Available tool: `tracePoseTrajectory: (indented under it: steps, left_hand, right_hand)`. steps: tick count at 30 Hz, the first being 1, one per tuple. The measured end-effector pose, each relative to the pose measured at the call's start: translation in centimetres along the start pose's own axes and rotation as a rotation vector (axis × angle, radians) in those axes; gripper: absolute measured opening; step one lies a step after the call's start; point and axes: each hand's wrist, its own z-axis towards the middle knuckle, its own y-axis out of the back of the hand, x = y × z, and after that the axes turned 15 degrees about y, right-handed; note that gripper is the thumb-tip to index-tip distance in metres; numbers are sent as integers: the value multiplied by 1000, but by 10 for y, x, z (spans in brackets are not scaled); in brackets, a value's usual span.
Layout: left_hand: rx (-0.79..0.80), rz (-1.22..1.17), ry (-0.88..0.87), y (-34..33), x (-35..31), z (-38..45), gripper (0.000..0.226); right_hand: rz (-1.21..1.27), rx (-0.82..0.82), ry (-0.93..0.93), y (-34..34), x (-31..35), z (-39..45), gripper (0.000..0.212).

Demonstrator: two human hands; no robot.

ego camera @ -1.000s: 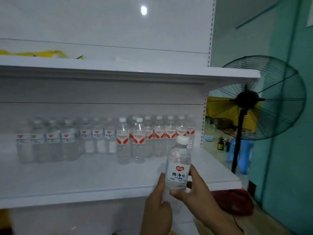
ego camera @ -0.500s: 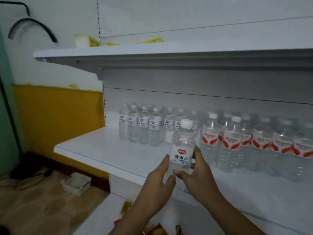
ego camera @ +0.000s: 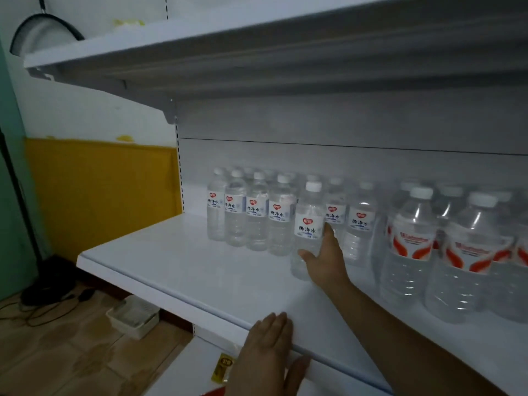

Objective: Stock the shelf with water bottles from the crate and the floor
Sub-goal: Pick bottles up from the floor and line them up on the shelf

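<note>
From the head camera, a white shelf (ego camera: 183, 270) runs from near right to far left, with a second white shelf (ego camera: 200, 35) overhead.

The right hand (ego camera: 324, 260) reaches in from the near right and grips a small water bottle (ego camera: 308, 224) low on its body — thumb on the left side, fingers wrapped round the right. The bottle stands upright with a white cap and a red-and-blue label; its base is partly hidden by the hand, so whether it rests on the shelf is unclear. It sits just in front of a row of small bottles (ego camera: 257, 215) of the same kind, set toward the far left of the shelf. To the right stand larger bottles (ego camera: 411, 244) with red-and-white labels (nearer the camera, somewhat blurred).

The left hand (ego camera: 267, 350) lies flat over the shelf's near edge, fingers straight and together, thumb under the lip — it holds nothing.

Below the shelf, on the left, a wooden floor (ego camera: 57, 352) carries a small white tray (ego camera: 134, 315) and dark cables (ego camera: 43, 301). A yellow panel (ego camera: 100, 190) covers the wall at far left. A yellow packet (ego camera: 221, 367) lies on the lower shelf just left of the left hand.
</note>
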Motion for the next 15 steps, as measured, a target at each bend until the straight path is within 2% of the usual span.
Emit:
tracePoseTrajectory:
  steps: [4, 8, 12, 13, 15]
  left_hand:
    - [-68, 38, -21, -7, 3, 4, 76]
    - [-59, 35, -22, -8, 2, 3, 75]
    - [5, 17, 11, -4, 0, 2, 57]
    - [26, 21, 32, 3, -2, -1, 58]
    - [13, -17, 47, 17, -9, -10, 81]
  right_hand:
    - [-78, -62, -82, -25, -23, 34, 78]
    - [-145, -89, -134, -30, -30, 50, 74]
    - [-153, -35, -221, -25, -29, 45, 68]
    - [-154, 6, -254, -20, -28, 39, 67]
    - [-132, 55, -304, -8, -25, 20, 69]
